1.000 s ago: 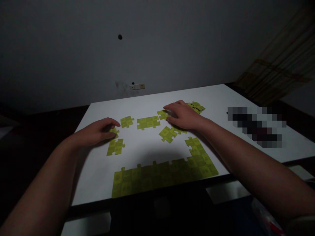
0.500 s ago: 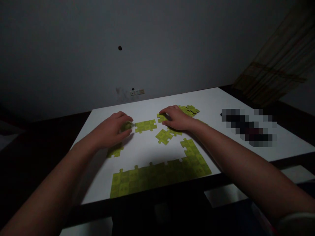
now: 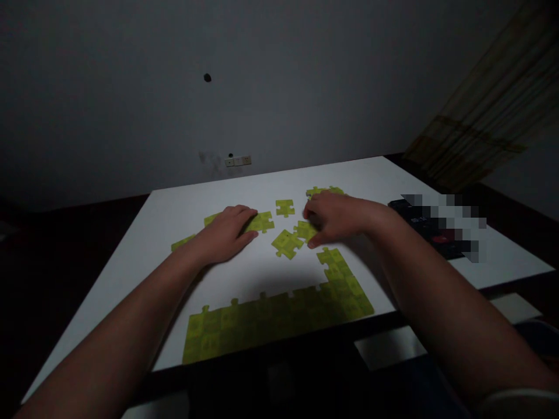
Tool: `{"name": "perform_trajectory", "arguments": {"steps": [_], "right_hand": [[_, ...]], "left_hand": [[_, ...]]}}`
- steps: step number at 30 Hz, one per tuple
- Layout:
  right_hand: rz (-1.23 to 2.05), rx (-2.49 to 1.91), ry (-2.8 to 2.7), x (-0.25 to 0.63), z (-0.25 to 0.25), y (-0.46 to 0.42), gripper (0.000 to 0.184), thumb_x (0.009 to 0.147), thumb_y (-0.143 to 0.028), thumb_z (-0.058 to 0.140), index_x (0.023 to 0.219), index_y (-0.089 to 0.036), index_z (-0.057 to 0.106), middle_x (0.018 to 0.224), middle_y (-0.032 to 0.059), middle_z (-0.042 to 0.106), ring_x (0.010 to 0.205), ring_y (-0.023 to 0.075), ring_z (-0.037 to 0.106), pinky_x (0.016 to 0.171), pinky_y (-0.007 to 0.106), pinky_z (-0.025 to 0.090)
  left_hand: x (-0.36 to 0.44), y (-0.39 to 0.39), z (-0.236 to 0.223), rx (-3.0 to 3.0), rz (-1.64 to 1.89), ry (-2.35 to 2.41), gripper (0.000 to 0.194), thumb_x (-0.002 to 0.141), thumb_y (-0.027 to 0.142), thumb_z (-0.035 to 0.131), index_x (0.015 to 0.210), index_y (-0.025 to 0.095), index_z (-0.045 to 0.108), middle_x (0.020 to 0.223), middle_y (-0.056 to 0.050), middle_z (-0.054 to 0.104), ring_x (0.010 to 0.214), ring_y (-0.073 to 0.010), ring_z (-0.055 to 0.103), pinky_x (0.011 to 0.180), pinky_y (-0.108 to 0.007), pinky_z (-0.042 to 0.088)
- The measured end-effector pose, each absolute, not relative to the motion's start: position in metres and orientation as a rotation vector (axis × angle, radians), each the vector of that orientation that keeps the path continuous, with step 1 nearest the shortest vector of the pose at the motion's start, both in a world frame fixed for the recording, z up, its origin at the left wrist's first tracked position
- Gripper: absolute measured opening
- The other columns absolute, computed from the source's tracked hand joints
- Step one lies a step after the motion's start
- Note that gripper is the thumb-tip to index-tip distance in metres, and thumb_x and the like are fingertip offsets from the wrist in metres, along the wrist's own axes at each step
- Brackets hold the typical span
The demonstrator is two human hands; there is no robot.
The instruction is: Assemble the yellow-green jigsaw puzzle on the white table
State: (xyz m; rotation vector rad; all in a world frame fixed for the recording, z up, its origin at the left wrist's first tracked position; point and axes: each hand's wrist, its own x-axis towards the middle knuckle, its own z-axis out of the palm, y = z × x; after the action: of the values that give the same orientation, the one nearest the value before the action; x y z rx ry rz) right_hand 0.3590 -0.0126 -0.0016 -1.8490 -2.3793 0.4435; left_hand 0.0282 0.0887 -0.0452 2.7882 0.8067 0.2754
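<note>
My left hand (image 3: 226,234) lies flat with its fingers together, over a yellow-green jigsaw strip (image 3: 262,222). Part of that strip is hidden beneath the fingers. Another piece (image 3: 210,219) pokes out behind the hand, and one more (image 3: 182,242) lies beyond the wrist. My right hand (image 3: 332,220) is bunched, its fingertips at a small piece (image 3: 304,230). Loose pieces (image 3: 286,243) lie just left of those fingertips, with a single piece (image 3: 285,207) and a back cluster (image 3: 323,191) further off. A large joined section (image 3: 275,319) runs along the near side, turning up at the right.
All this lies on a white tabletop (image 3: 262,273) with a dark edge at the front. A dark flat device (image 3: 419,224), partly pixelated, lies at the right. Behind are a grey wall with a socket panel (image 3: 238,161) and a brownish curtain (image 3: 471,110).
My left hand has slid right onto the strip. My right hand has shifted right, off the single piece and onto the small one. The whole view has swung slightly.
</note>
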Motion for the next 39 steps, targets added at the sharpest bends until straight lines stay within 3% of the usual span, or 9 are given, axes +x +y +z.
{"name": "perform_trajectory", "arguments": {"steps": [4, 13, 18, 26, 32, 36, 39], "right_hand": [[0.485, -1.826, -2.370, 0.350, -0.010, -0.012, 0.037, 0.071, -0.040, 0.102, 0.096, -0.027, 0.079, 0.103, 0.0108, 0.075, 0.094, 0.0320, 0.068, 0.085, 0.047, 0.054], [0.721, -1.709, -2.201, 0.353, -0.020, -0.009, 0.054, 0.076, -0.024, 0.092, 0.125, -0.028, 0.070, 0.116, 0.0088, 0.078, 0.098, 0.0297, 0.072, 0.083, 0.040, 0.052], [0.710, -1.684, -2.149, 0.356, -0.026, -0.005, 0.057, 0.078, -0.024, 0.092, 0.131, -0.029, 0.071, 0.112, 0.0067, 0.078, 0.093, 0.0281, 0.071, 0.081, 0.039, 0.051], [0.684, -1.676, -2.148, 0.354, -0.023, -0.001, 0.052, 0.077, -0.027, 0.095, 0.124, -0.027, 0.072, 0.107, 0.0068, 0.077, 0.091, 0.0273, 0.068, 0.081, 0.038, 0.048], [0.817, -1.572, -1.924, 0.342, -0.021, -0.001, 0.060, 0.098, -0.028, 0.073, 0.158, -0.028, 0.066, 0.091, 0.0034, 0.080, 0.082, 0.0260, 0.071, 0.078, 0.038, 0.052], [0.799, -1.623, -1.807, 0.330, -0.026, 0.004, 0.040, 0.098, -0.027, 0.070, 0.136, -0.023, 0.081, 0.082, 0.0032, 0.076, 0.070, 0.0221, 0.064, 0.068, 0.036, 0.046], [0.715, -1.671, -1.762, 0.323, -0.034, 0.008, 0.032, 0.098, -0.030, 0.071, 0.126, -0.021, 0.083, 0.078, 0.0020, 0.073, 0.066, 0.0200, 0.059, 0.064, 0.035, 0.042]], "left_hand": [[0.020, 0.089, -0.048, 2.737, 0.337, 0.785, 0.053, 0.111, 0.047, 0.054, 0.155, 0.019, 0.067, 0.150, -0.019, 0.071, 0.141, -0.0385, 0.064, 0.124, -0.062, 0.051], [0.016, 0.089, -0.052, 2.667, 0.396, 0.798, 0.049, 0.107, 0.041, 0.062, 0.152, 0.024, 0.069, 0.150, -0.016, 0.072, 0.141, -0.0373, 0.064, 0.123, -0.064, 0.052], [0.015, 0.090, -0.052, 2.665, 0.408, 0.789, 0.047, 0.106, 0.040, 0.062, 0.150, 0.025, 0.070, 0.149, -0.016, 0.073, 0.140, -0.0366, 0.065, 0.123, -0.064, 0.052], [0.016, 0.090, -0.052, 2.687, 0.387, 0.769, 0.048, 0.108, 0.042, 0.060, 0.150, 0.022, 0.071, 0.148, -0.018, 0.072, 0.140, -0.0377, 0.065, 0.124, -0.063, 0.052], [0.016, 0.090, -0.051, 2.683, 0.390, 0.768, 0.047, 0.108, 0.044, 0.060, 0.149, 0.023, 0.072, 0.147, -0.017, 0.073, 0.138, -0.0374, 0.065, 0.122, -0.063, 0.053], [0.016, 0.087, -0.049, 2.672, 0.391, 0.775, 0.046, 0.107, 0.041, 0.061, 0.148, 0.022, 0.073, 0.145, -0.018, 0.073, 0.138, -0.0368, 0.065, 0.123, -0.061, 0.052], [0.018, 0.084, -0.049, 2.660, 0.416, 0.805, 0.046, 0.106, 0.039, 0.062, 0.147, 0.020, 0.073, 0.144, -0.019, 0.073, 0.137, -0.0378, 0.065, 0.122, -0.061, 0.052]]}}
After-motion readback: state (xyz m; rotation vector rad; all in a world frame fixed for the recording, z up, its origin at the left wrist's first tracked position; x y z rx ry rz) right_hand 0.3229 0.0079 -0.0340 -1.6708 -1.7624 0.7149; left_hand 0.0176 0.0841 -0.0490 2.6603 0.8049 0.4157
